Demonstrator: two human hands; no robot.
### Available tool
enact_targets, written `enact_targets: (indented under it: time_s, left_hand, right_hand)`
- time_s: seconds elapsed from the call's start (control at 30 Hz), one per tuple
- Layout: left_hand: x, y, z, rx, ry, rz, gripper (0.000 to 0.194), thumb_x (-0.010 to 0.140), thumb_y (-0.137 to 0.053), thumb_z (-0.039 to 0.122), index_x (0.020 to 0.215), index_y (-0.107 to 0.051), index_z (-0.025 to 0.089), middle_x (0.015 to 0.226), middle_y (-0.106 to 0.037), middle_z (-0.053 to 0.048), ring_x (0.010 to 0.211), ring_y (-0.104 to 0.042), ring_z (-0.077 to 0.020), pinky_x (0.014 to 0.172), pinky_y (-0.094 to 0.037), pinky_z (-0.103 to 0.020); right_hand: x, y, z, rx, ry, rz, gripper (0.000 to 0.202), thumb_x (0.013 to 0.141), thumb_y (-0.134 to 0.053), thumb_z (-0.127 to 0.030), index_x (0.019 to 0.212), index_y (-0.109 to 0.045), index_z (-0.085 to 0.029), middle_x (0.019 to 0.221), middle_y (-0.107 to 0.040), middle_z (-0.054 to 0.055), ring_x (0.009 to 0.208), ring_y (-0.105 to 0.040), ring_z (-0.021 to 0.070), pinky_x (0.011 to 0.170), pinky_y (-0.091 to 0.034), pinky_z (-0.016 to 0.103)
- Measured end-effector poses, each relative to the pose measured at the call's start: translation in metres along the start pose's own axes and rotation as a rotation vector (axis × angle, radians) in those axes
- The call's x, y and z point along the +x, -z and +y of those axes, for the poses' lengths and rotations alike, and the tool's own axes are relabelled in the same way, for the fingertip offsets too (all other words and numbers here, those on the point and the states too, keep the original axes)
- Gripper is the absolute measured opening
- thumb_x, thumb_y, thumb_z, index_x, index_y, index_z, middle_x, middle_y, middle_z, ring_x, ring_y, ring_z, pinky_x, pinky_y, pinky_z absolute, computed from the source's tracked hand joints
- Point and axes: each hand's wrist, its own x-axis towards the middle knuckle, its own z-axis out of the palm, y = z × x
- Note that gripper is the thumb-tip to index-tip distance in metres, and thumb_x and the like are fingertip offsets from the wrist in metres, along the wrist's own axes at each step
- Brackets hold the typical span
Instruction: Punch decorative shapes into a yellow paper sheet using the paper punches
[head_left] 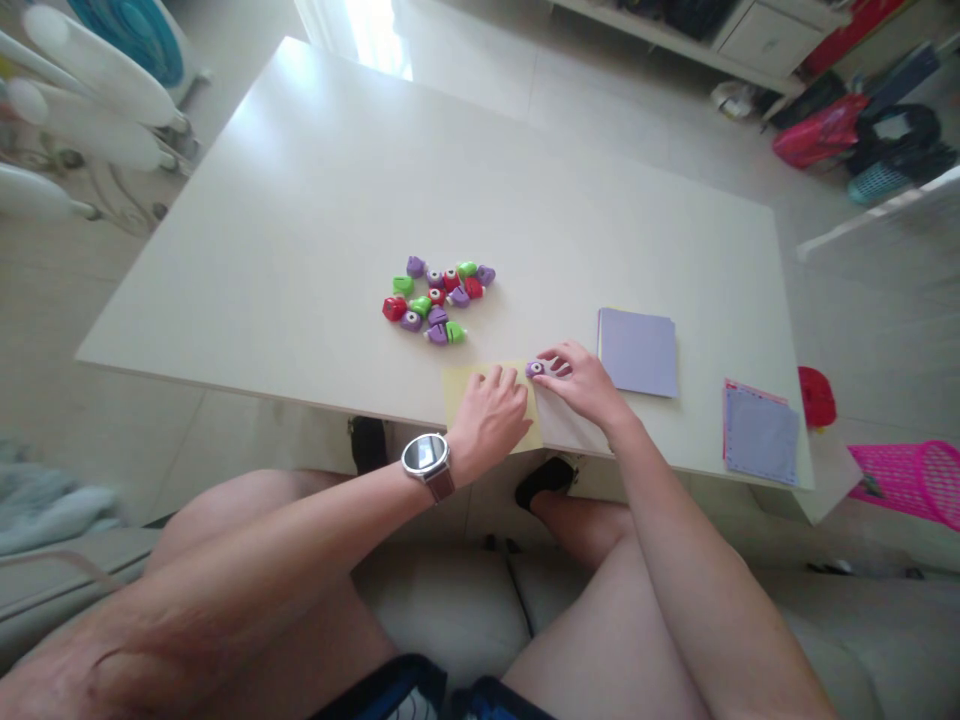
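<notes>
My left hand, with a watch on its wrist, presses down on a yellow sheet of paper at the table's near edge. Its fingers are a little bent and hold nothing. Between the thumb and fingers of my right hand is a small purple craft punch, at the sheet's upper right corner. Whether the paper sits in the punch's slot I cannot tell. Beyond my left hand lies a loose group of red, green and purple craft punches.
A stack of lilac paper lies right of my right hand. Farther right is a smaller pile of sheets with marks along its borders. The white table ends close to my knees. A pink basket stands past its right end.
</notes>
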Motion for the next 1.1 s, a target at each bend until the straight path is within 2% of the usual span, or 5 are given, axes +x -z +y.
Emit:
enact_targets:
  time_s: [0.17, 0.53, 0.77, 0.93, 1.1]
  left_hand:
    - [-0.010, -0.012, 0.007, 0.022, -0.010, -0.054, 0.059, 0.097, -0.068, 0.044, 0.143, -0.056, 0.009, 0.155, -0.052, -0.024, 0.142, -0.047, -0.0394, 0.113, -0.044, -0.053]
    - [-0.007, -0.018, -0.002, -0.089, -0.073, -0.088, 0.063, 0.093, -0.075, 0.033, 0.148, -0.051, 0.014, 0.159, -0.046, -0.026, 0.149, -0.042, -0.0417, 0.118, -0.039, -0.060]
    - [-0.006, -0.020, -0.003, -0.091, -0.080, -0.082, 0.063, 0.091, -0.077, 0.031, 0.147, -0.052, 0.017, 0.157, -0.049, -0.024, 0.145, -0.045, -0.0400, 0.117, -0.039, -0.058]
    - [-0.006, -0.020, -0.003, -0.109, -0.076, -0.087, 0.066, 0.091, -0.078, 0.032, 0.148, -0.049, 0.016, 0.156, -0.048, -0.023, 0.147, -0.043, -0.0396, 0.118, -0.037, -0.057]
    - [-0.006, -0.016, -0.002, -0.120, -0.070, -0.108, 0.065, 0.091, -0.077, 0.031, 0.148, -0.049, 0.017, 0.157, -0.047, -0.023, 0.147, -0.043, -0.0393, 0.118, -0.037, -0.057]
  right_hand:
    - [0.001, 0.002, -0.004, 0.015, 0.047, -0.007, 0.009, 0.091, -0.072, -0.029, 0.093, -0.078, -0.023, 0.094, -0.074, 0.006, 0.084, -0.070, 0.0205, 0.081, -0.059, 0.035]
    - [0.001, 0.006, -0.006, -0.029, 0.058, -0.006, 0.015, 0.093, -0.070, -0.031, 0.099, -0.082, -0.023, 0.097, -0.076, 0.007, 0.085, -0.071, 0.0222, 0.083, -0.059, 0.037]
    - [0.002, 0.003, -0.006, 0.082, -0.069, 0.036, 0.023, 0.089, -0.073, -0.046, 0.095, -0.082, -0.025, 0.101, -0.079, 0.008, 0.089, -0.073, 0.0249, 0.085, -0.061, 0.042]
    - [0.007, -0.007, 0.008, 0.297, -0.236, 0.079, 0.031, 0.076, -0.082, -0.052, 0.080, -0.078, -0.022, 0.089, -0.081, 0.008, 0.088, -0.075, 0.0266, 0.090, -0.060, 0.044]
    - [0.009, -0.008, 0.013, 0.305, -0.272, 0.059, 0.040, 0.071, -0.085, -0.054, 0.092, -0.079, -0.021, 0.093, -0.079, 0.009, 0.092, -0.073, 0.0280, 0.094, -0.057, 0.047]
